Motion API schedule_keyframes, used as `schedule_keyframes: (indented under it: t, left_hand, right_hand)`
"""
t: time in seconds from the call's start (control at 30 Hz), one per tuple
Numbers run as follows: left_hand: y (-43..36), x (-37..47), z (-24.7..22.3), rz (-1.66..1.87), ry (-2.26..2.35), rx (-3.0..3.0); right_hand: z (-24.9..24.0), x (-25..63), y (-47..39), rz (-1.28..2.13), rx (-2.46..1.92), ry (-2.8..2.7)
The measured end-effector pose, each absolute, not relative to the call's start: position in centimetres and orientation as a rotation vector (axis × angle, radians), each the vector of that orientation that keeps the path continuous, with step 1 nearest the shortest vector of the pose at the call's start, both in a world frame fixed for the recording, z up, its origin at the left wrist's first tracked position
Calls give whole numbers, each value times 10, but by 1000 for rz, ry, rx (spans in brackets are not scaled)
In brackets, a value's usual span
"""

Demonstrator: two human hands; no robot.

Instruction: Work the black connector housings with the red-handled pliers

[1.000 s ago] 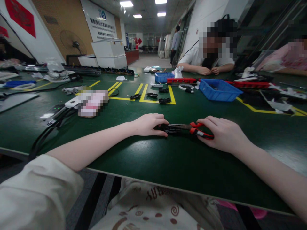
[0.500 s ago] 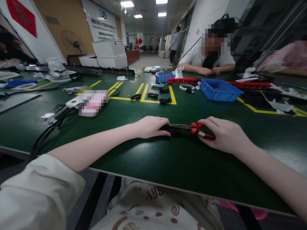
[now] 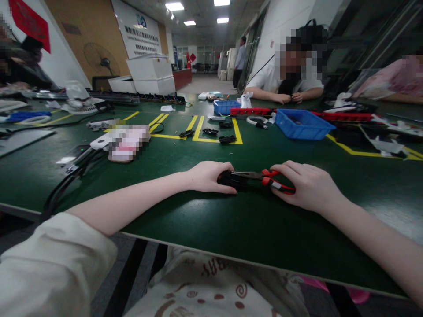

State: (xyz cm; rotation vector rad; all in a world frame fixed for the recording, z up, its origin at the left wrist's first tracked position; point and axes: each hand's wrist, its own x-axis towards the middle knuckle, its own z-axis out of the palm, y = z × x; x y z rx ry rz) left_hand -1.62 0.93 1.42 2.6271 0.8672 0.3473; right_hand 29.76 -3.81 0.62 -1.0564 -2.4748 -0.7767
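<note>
My left hand (image 3: 213, 177) is closed around a small black plastic part (image 3: 231, 179), thumb at the near side and fingers at the far side. My right hand (image 3: 309, 185) grips red-and-black needle-nose pliers (image 3: 269, 177) by the handles. The metal jaws point left and reach the black part; whether they pinch it I cannot make out. Both hands are low over the green table (image 3: 205, 224). Further back, several similar black parts (image 3: 210, 131) lie in and beside a yellow-taped rectangle.
A blue bin (image 3: 302, 124) stands at the back right, with a smaller blue bin (image 3: 226, 106) behind the loose parts. Left of my hands lie a phone in a pink case (image 3: 129, 143) and black cables (image 3: 71, 176). A person in white (image 3: 284, 86) sits across the table.
My left hand has opened slightly wider round the black part, showing more of it. The pliers have shifted a little to the left.
</note>
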Motion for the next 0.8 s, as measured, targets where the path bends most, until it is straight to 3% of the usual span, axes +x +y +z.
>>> schedule_keyframes:
  t: [0.8]
  left_hand:
    - [10, -13, 11, 317, 875, 2792]
  right_hand:
    - [9, 298, -39, -822, -955, -2500]
